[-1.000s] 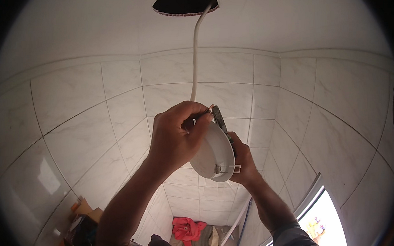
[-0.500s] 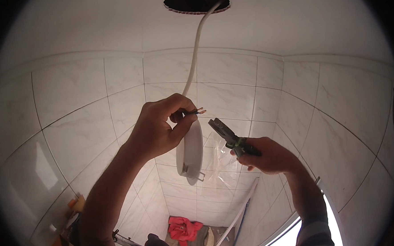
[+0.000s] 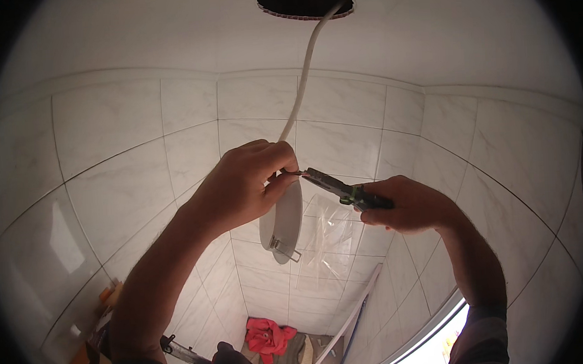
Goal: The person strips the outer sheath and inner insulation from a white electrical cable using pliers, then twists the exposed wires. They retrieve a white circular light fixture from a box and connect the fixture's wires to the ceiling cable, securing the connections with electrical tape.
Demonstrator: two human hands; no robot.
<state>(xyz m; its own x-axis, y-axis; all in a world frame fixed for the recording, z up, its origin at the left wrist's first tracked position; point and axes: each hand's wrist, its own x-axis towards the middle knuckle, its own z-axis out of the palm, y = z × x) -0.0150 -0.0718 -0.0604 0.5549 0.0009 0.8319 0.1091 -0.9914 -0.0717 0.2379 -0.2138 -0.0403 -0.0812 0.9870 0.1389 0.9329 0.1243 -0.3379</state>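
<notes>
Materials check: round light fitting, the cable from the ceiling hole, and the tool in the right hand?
Round light fitting: smooth matte white disc, looks like plastic or painted metal; shiny metal spring clip underneath.
Cable: white flexible sheath, likely plastic.
Pliers: dull grey metal jaws, dark handle with green accent, probably plastic or rubber.

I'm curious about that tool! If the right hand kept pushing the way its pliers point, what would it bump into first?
Probably the left hand: the pliers in the right hand point left, tips already at the thumb and fingers pinching the white cable. Depth is hard to judge.
</notes>
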